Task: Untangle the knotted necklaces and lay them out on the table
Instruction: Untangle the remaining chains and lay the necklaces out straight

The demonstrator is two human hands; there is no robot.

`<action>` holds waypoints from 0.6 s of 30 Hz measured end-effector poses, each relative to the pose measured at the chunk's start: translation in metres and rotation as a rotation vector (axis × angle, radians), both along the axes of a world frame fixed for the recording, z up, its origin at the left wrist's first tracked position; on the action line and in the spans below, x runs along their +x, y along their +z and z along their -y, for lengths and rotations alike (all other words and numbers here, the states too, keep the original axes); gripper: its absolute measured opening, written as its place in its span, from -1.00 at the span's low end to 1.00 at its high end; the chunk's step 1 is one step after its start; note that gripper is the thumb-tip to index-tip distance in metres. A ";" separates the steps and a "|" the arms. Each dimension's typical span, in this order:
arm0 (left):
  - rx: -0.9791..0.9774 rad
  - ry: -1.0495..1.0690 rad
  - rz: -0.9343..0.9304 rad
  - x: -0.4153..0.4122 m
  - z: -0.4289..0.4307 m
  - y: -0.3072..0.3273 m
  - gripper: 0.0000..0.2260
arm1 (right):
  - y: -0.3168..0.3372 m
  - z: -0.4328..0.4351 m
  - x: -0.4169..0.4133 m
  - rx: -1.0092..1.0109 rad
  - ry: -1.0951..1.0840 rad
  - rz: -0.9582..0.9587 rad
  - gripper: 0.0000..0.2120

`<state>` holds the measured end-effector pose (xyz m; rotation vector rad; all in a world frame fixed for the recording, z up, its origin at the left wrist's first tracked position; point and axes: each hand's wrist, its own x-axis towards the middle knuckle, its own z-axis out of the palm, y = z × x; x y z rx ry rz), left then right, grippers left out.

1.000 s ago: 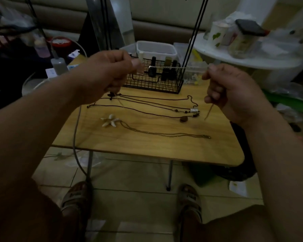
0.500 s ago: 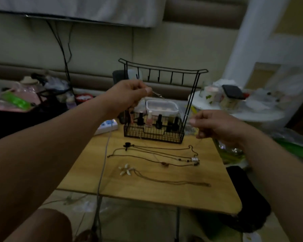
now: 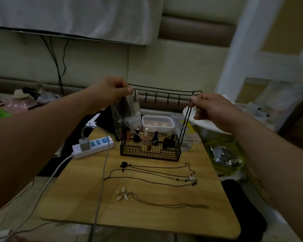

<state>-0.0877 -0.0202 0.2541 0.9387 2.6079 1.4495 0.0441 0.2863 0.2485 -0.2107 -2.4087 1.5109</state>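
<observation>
A thin silver chain necklace [image 3: 158, 92] is stretched in the air between my hands, level with the top bar of the black wire rack [image 3: 150, 151]. My left hand [image 3: 110, 92] pinches one end and my right hand [image 3: 211, 107] pinches the other. The chain's loose part hangs down from my left hand, with a small pendant [image 3: 149, 147] in front of the rack's basket. On the wooden table [image 3: 80, 193] two dark cord necklaces [image 3: 157, 173] lie stretched out. A brown cord necklace with a white shell star [image 3: 123, 193] lies nearer to me.
The rack's basket holds several nail polish bottles [image 3: 155, 137]. A white power strip [image 3: 93, 145] with a grey charger sits at the table's back left, its cables trailing over the front edge. A clear lidded box [image 3: 157, 122] stands behind the rack, clutter at both sides.
My head has tilted up, so the table sits lower in view. Both hands have risen and moved apart, pulling the silver chain out taut at the rack's top bar.
</observation>
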 end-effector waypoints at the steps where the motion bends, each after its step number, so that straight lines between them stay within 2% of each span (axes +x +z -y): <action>1: 0.011 0.011 -0.005 -0.006 -0.001 0.000 -0.86 | 0.000 -0.001 -0.005 -0.006 -0.025 -0.012 -0.72; 9: 0.054 0.147 -0.091 -0.043 -0.014 -0.006 -0.85 | -0.001 0.000 -0.037 0.064 -0.198 -0.088 -0.71; 15: -0.054 0.233 -0.307 -0.050 -0.020 -0.029 -0.85 | -0.019 -0.003 -0.053 0.327 -0.383 -0.098 -0.63; 18: -0.121 0.280 -0.417 -0.049 -0.018 -0.044 -0.84 | -0.033 0.003 -0.052 0.338 -0.363 -0.135 -0.68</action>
